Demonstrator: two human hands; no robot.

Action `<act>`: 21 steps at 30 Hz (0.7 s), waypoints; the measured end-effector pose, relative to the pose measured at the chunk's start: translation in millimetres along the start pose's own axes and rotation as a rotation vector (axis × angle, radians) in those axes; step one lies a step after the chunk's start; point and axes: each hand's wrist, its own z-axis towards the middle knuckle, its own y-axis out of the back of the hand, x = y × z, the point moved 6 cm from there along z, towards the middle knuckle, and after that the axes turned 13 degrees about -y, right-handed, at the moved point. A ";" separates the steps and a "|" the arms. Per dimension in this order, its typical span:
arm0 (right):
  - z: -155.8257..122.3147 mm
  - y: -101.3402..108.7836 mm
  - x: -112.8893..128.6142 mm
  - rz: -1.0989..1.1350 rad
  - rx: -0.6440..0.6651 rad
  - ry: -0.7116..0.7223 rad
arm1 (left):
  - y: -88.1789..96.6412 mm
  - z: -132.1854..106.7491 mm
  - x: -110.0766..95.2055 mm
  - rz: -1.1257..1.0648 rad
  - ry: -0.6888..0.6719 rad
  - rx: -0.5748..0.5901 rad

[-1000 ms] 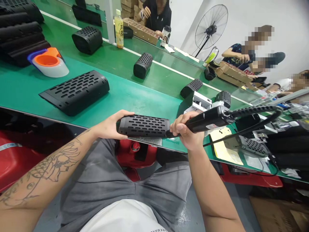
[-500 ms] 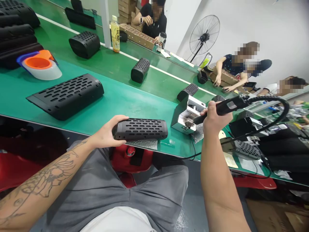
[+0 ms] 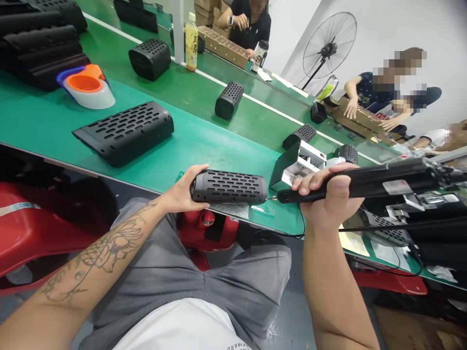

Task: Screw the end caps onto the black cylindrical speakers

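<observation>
My left hand (image 3: pixel 184 190) grips the left end of a black slotted housing (image 3: pixel 230 185), which lies on its side near the table's front edge. In my right hand (image 3: pixel 330 192) is a black electric screwdriver (image 3: pixel 379 182), held level with its bit pointing left. The bit's tip is at the right end of the housing, close to its lower corner; I cannot tell whether a screw sits on it. Just behind the screwdriver's nose stands a silver and black screw feeder (image 3: pixel 297 167), partly covered by my right hand.
A larger slotted housing (image 3: pixel 127 131) lies at left, near a tape roll (image 3: pixel 89 87) with an orange core. Several housings stand along the green belt (image 3: pixel 197 92). A yellow drink bottle (image 3: pixel 191 43) and a fan (image 3: pixel 328 48) are farther back. Co-workers sit across the line.
My right hand has brought the screwdriver away from the screw feeder and down to the right end of the housing. My left hand keeps its grip. The view has shifted slightly.
</observation>
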 end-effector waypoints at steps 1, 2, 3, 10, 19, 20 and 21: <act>-7.0 -18.4 2.1 0.033 0.074 0.002 | -0.2 0.2 0.1 0.001 -0.002 -0.001; -13.1 -35.5 2.3 0.060 0.136 0.001 | -0.4 0.4 0.2 0.002 -0.004 -0.003; -17.7 -50.8 0.7 0.080 0.189 -0.004 | -0.7 0.7 0.1 0.002 -0.008 -0.005; -20.2 -99.6 -27.4 0.041 0.226 -0.124 | -4.2 2.1 0.5 0.003 -0.065 -0.028; -24.8 -108.6 -36.7 -0.003 0.325 -0.213 | -2.8 3.6 0.7 0.026 -0.047 -0.022; -24.8 -109.2 -37.2 -0.016 0.345 -0.221 | -2.6 3.5 0.4 0.030 -0.047 -0.022; -24.7 -109.7 -37.8 -0.029 0.365 -0.229 | -2.5 3.4 -0.1 0.033 -0.050 -0.024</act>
